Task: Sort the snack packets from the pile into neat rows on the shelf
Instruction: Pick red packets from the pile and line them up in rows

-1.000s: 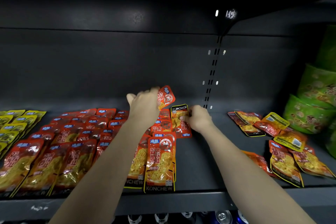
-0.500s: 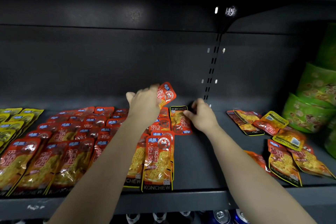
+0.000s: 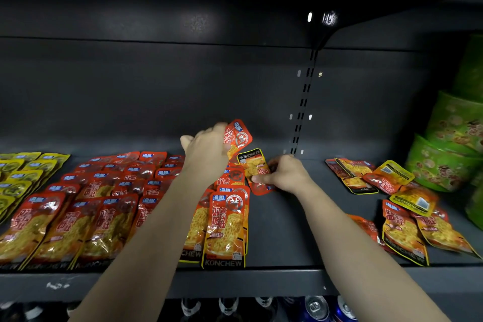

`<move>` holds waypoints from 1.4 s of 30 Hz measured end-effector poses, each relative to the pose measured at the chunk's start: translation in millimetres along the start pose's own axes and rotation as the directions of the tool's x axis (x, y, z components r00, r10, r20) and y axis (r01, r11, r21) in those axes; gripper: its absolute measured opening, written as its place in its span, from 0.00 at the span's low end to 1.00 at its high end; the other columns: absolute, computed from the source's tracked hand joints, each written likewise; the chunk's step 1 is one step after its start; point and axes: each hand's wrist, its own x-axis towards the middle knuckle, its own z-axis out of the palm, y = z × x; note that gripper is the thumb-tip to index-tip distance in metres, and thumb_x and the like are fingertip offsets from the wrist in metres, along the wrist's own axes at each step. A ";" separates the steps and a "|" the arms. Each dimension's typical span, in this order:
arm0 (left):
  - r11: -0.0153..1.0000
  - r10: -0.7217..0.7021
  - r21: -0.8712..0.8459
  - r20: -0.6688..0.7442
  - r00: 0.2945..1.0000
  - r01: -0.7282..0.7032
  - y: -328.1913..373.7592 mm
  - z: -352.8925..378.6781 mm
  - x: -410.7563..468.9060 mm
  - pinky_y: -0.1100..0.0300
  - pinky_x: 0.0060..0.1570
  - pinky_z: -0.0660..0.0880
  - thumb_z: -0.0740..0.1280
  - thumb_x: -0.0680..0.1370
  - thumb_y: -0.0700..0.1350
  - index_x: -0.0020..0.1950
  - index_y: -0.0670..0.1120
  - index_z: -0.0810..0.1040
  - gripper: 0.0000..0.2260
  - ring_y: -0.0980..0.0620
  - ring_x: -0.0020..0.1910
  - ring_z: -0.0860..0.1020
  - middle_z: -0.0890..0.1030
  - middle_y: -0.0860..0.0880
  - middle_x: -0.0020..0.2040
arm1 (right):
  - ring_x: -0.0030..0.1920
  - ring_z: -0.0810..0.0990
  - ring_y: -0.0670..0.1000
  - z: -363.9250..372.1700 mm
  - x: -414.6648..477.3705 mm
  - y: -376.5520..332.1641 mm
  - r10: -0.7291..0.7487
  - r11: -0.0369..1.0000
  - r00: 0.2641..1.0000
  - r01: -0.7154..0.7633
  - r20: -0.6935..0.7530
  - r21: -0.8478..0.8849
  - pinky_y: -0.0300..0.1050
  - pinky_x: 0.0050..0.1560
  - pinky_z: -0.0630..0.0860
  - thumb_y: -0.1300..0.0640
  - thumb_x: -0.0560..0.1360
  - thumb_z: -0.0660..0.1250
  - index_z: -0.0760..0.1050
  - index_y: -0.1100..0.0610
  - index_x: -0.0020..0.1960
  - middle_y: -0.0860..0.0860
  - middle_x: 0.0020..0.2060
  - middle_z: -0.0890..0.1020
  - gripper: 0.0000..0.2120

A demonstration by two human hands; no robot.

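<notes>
Rows of red snack packets lie on the dark shelf at the left. My left hand grips one red packet, lifted and tilted above the back of the rightmost row. My right hand pinches an upside-down red packet that lies flat just right of that row. A loose pile of red and yellow packets sits at the right of the shelf.
Yellow packets lie in rows at the far left. Green bowls are stacked at the far right. A slotted upright runs up the back wall. Drink cans stand below the shelf edge.
My right hand has closed its thumb and fingers back onto the upside-down packet, after resting at its right edge. The left hand stays raised with its packet.
</notes>
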 end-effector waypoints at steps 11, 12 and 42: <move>1.000 0.004 -0.003 0.005 1.000 -0.004 0.5 5.2 -2.5 0.52 0.62 0.60 0.63 0.81 0.46 0.71 0.49 0.65 0.19 0.47 0.62 0.74 0.77 0.48 0.61 | 0.33 0.77 0.49 -10.3 -8.0 -2.7 0.012 0.912 0.992 0.041 -0.127 0.409 0.35 0.24 0.71 0.64 0.68 0.73 0.69 0.55 0.49 0.51 0.41 0.78 0.16; 1.000 0.005 -0.001 0.005 1.000 -0.005 0.5 5.3 -2.7 0.52 0.62 0.60 0.64 0.80 0.46 0.71 0.49 0.65 0.19 0.47 0.62 0.74 0.77 0.48 0.61 | 0.32 0.76 0.49 -12.1 -8.9 -3.2 0.012 0.895 0.989 0.056 -0.149 0.442 0.34 0.23 0.71 0.66 0.68 0.73 0.70 0.55 0.49 0.51 0.40 0.78 0.16; 1.000 -0.012 0.010 0.028 1.000 0.012 -5.7 11.0 8.2 0.52 0.63 0.59 0.64 0.80 0.47 0.71 0.50 0.65 0.20 0.48 0.63 0.73 0.76 0.48 0.63 | 0.55 0.79 0.50 3.2 2.9 -12.1 -0.035 0.930 0.998 0.050 -0.048 0.365 0.39 0.51 0.74 0.64 0.72 0.72 0.80 0.54 0.56 0.51 0.56 0.80 0.14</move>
